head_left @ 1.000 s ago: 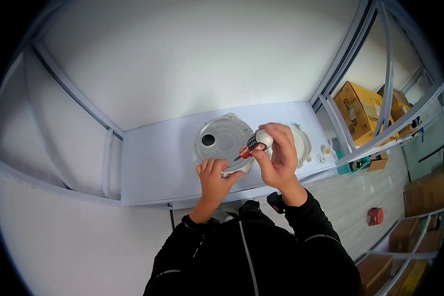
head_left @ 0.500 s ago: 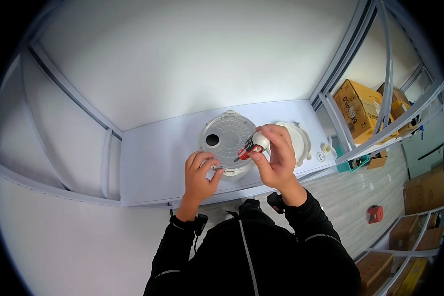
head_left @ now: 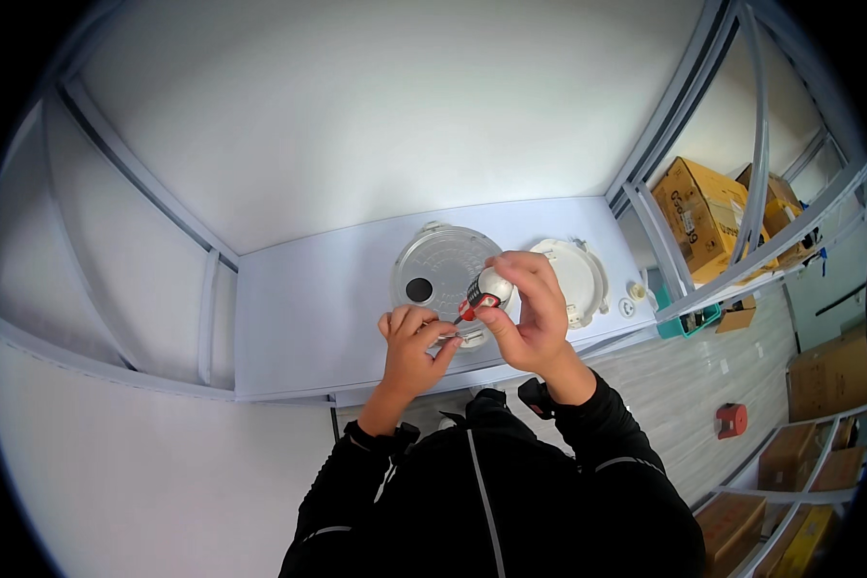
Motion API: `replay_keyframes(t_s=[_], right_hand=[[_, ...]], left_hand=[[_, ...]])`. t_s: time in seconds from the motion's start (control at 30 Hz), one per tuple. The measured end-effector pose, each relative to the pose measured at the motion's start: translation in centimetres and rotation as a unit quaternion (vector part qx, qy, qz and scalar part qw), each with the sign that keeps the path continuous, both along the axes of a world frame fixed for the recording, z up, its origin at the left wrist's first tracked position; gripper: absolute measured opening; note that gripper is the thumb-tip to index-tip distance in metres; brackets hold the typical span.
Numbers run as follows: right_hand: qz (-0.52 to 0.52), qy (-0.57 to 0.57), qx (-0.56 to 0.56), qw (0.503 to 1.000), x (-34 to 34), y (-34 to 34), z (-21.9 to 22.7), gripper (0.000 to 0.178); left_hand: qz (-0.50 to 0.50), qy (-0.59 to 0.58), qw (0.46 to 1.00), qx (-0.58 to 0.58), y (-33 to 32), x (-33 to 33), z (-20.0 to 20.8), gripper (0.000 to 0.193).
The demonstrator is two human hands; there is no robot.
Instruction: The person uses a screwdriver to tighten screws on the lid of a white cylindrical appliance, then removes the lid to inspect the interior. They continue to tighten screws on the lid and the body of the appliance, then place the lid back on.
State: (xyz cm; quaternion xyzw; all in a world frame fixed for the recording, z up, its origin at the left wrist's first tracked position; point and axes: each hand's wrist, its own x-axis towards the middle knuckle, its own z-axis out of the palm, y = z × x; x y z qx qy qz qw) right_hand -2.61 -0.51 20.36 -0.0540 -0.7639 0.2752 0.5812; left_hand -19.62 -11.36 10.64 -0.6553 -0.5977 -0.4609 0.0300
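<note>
A round appliance part (head_left: pixel 453 255) with a grey perforated disc, a pale rim and a dark round spot (head_left: pixel 419 289) lies on the white table. My right hand (head_left: pixel 538 313) grips a screwdriver (head_left: pixel 479 297) by its red, black and white handle, over the disc's near right side. The dark shaft slants down and left toward the near rim. At that rim, my left hand (head_left: pixel 416 352) has thumb and fingers drawn together beside the screwdriver's tip. Whatever lies between those fingertips is too small to make out.
Right of my right hand lies a white ring-shaped cover (head_left: pixel 580 279). Small round parts (head_left: pixel 627 307) sit at the table's right end. A teal bin (head_left: pixel 689 320), cardboard boxes (head_left: pixel 703 217) and a red stool (head_left: pixel 731 420) stand farther right. Metal frame posts flank the table.
My left hand has moved right and closed its fingers near the screwdriver tip. My right hand has brought the screwdriver slightly left and nearer. The round part has shifted or turned a little.
</note>
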Motion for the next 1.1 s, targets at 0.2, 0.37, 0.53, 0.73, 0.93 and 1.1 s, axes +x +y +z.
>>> replay_keyframes(t_s=[0.2, 0.37, 0.53, 0.73, 0.93, 1.1], right_hand=[[0.014, -0.039, 0.006, 0.999, 1.0, 0.0, 0.1, 0.055], [0.011, -0.034, 0.013, 0.999, 1.2, 0.0, 0.1, 0.055], [0.018, -0.029, 0.009, 0.999, 1.2, -0.1, 0.1, 0.055], [0.022, -0.035, 0.004, 0.999, 1.2, -0.2, -0.4, 0.053], [0.019, -0.04, 0.004, 0.999, 1.3, -0.2, -0.2, 0.053], [0.053, -0.042, -0.04, 0.997, 0.8, -0.7, 1.3, 0.053]], left_hand=[[0.008, -0.026, 1.0, -0.015, 0.0, 0.4, -0.5, 0.018], [0.008, -0.031, 0.999, -0.019, 0.0, 0.6, -0.6, 0.02], [0.007, -0.033, 0.999, -0.025, -0.1, 0.6, -0.6, 0.02], [0.003, -0.035, 0.999, -0.026, -0.1, 0.7, -0.7, 0.019], [-0.001, -0.039, 0.999, -0.028, -0.1, 0.7, -0.9, 0.019], [0.004, -0.04, 0.999, -0.031, -0.2, 0.9, -0.9, 0.02]])
